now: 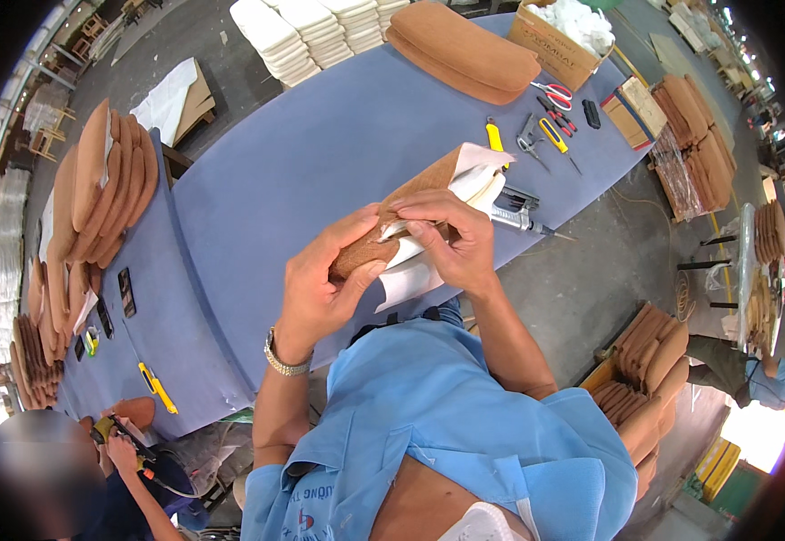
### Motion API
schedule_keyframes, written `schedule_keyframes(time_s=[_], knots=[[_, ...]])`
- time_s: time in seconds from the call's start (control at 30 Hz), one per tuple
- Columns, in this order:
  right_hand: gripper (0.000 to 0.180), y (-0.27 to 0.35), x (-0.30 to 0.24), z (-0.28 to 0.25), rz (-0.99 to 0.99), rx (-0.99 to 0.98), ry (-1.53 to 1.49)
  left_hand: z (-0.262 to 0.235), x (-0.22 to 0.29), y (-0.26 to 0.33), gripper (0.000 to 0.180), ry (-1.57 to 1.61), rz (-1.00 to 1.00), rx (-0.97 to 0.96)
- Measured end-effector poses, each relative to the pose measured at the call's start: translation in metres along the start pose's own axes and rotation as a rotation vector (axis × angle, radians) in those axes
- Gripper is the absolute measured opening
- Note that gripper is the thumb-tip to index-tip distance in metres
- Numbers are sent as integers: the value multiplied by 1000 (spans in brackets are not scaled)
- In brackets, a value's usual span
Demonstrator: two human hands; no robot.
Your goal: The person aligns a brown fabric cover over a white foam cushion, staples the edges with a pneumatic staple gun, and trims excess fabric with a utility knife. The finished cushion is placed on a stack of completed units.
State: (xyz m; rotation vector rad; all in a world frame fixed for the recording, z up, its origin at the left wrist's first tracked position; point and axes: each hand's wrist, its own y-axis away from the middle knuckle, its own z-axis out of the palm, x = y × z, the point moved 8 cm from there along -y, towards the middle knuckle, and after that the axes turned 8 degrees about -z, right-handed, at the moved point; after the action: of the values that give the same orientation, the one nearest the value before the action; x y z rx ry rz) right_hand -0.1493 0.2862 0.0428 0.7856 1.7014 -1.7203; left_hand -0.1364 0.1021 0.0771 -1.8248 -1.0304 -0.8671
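Left hand (325, 284) grips the near end of the brown cushion cover (383, 225) above the blue table (257, 189), right hand (451, 239) pinches white lining (410, 270) at its opening; foam insert (478, 185) protrudes, so stuffing seems partly done, closure remaining.

Brown cushion cover (410, 194), white lining (410, 279); blue-violet table (320, 153)

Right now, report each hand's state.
Left hand: closed on the brown cushion.
Right hand: pinching the white liner at the cushion's edge.
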Motion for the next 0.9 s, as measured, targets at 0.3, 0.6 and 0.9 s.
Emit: schedule_keyframes(time_s=[0.3, 0.6, 0.9], knots=[[23, -1, -14, -2, -10, -104, -10, 9, 16, 9, 41, -105, -12, -151], [30, -18, -23, 30, -33, -475, 140, 0, -15, 25, 61, 88, -35, -42], [15, -41, -32, 48, -302, -594, 288, -11, -21, 25, 53, 33, -9, 60]])
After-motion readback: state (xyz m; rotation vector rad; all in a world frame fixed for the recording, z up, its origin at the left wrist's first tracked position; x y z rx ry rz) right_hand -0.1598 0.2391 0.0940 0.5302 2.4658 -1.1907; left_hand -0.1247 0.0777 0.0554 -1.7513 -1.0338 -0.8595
